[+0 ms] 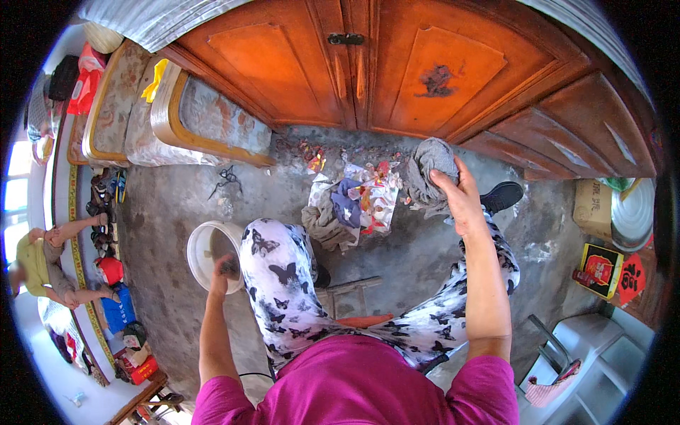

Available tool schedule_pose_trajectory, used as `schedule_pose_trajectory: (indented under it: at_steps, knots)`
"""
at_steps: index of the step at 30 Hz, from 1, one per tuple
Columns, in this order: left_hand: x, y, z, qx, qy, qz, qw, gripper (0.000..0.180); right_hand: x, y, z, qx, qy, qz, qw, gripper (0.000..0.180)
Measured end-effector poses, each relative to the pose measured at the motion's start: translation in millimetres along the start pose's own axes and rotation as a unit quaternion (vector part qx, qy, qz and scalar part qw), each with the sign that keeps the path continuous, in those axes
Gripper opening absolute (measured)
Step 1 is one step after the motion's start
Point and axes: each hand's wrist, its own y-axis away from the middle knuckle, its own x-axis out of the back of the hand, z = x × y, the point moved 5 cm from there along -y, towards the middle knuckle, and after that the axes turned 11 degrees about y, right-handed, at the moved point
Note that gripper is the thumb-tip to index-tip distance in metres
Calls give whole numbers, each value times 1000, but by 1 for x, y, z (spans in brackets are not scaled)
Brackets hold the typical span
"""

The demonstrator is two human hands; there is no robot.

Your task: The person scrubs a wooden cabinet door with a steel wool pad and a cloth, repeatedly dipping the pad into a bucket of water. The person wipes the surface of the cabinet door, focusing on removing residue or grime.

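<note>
My right hand [464, 200] is closed on a bunched grey cloth [426, 170], held up in front of the wooden cabinet. Down at the rim of a round white bucket [194, 249], my left hand [219, 280] has its fingers curled in over the edge. Something small and dark shows at those fingertips, but its kind is unclear. Between my knees and the cabinet lies a heap of litter: paper scraps [382, 205], a dark blue cloth [346, 201] and a crumpled grey-brown cloth [324, 225].
An orange-brown cabinet [297, 67] spans the front, a dark smudge on its right door. Patterned sofa seats [212, 106] stand left. Shoes [99, 202] line the left wall, where a person [44, 258] sits. A cardboard box [592, 205] and white plastic chair [591, 347] are right.
</note>
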Motion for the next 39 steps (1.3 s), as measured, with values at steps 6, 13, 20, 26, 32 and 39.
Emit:
schedule_pose_trajectory:
  at_steps: [6,13,20,26,32,39]
  knots:
    - [5,26,85,-66,183,219,956,51,6,6,0,-10,3,21,1000,54]
    - [-112,55,354,-263,348,140,889,46,13,10,-9,14,-23,8,1000,49]
    - [-153,-171,399,-141,449,288,834,26,16,10,-14,-1,-36,31,999,60]
    - [-228,-268,391,-189,488,319,790,29,40,14,-4,-22,-34,104,994,73]
    - [-304,-297,324,-256,282,271,884,34,42,13,0,-32,-60,92,993,70]
    - [-209,-314,346,-359,284,377,805,37,32,17,-8,-30,-55,76,995,67]
